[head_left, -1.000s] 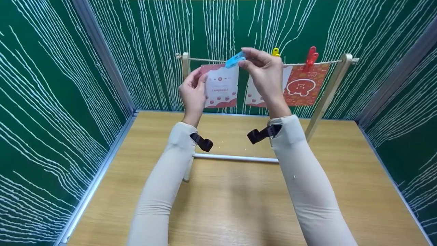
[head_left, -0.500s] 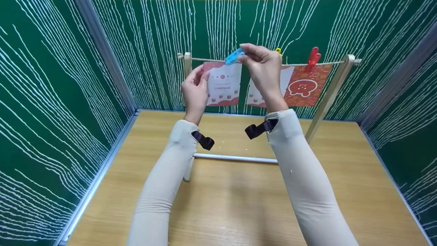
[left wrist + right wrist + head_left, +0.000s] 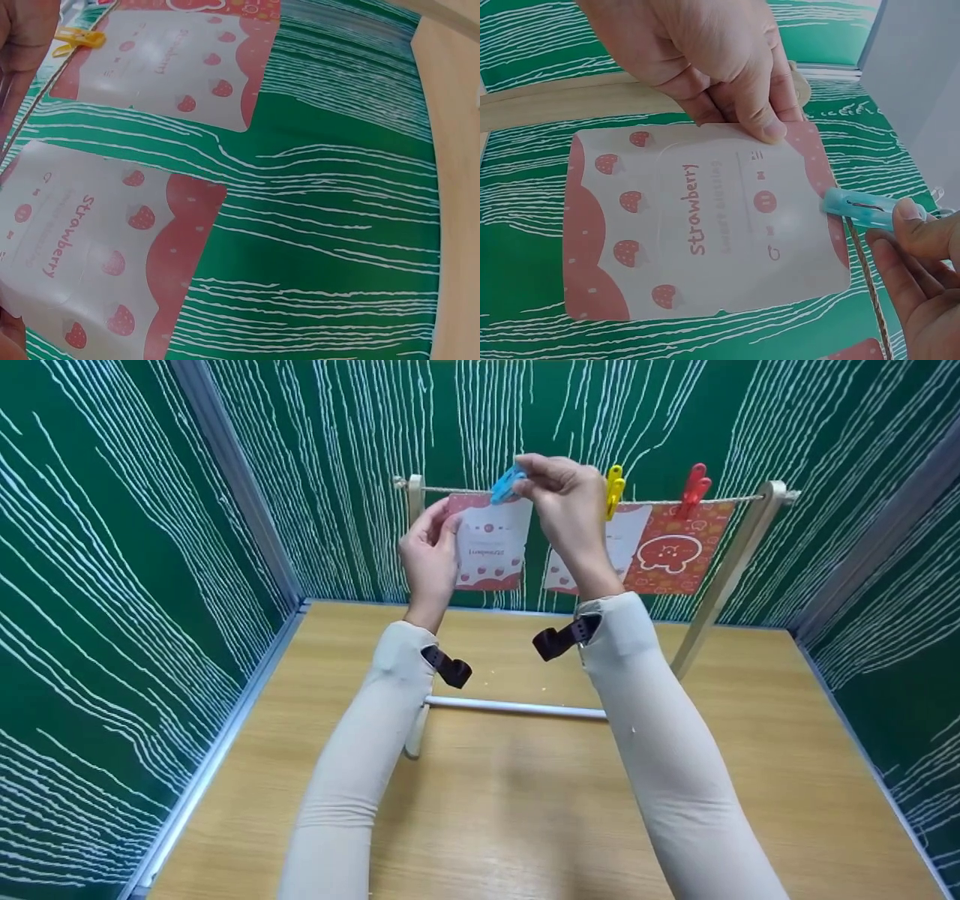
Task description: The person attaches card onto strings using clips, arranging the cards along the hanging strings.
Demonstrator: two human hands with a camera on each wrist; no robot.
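A strawberry-printed card [image 3: 491, 547] hangs upside down against the rope [image 3: 570, 499] near its left end. My left hand [image 3: 431, 551] pinches the card's upper left edge between thumb and fingers. A blue clothespin [image 3: 507, 484] is pinched by my right hand [image 3: 566, 499]. In the right wrist view the tip of the blue clothespin [image 3: 862, 208] overlaps the card's top edge at the rope. To the right, a second strawberry card [image 3: 626, 536] hangs under a yellow clothespin [image 3: 615, 491], partly behind my right hand. Beside it is a red bear card [image 3: 679, 551] with a red clothespin [image 3: 696, 489].
The rope runs between two wooden posts, the right post [image 3: 720, 577] and the left post [image 3: 415, 495]. A white bar [image 3: 517, 706] crosses low above the wooden table [image 3: 495, 795]. Green walls [image 3: 360, 442] with white streaks enclose three sides.
My right hand and the blue clothespin have shifted slightly left, and the clothespin stands steeper. The yellow clothespin has come out from behind the hand. My left hand keeps its grip on the card.
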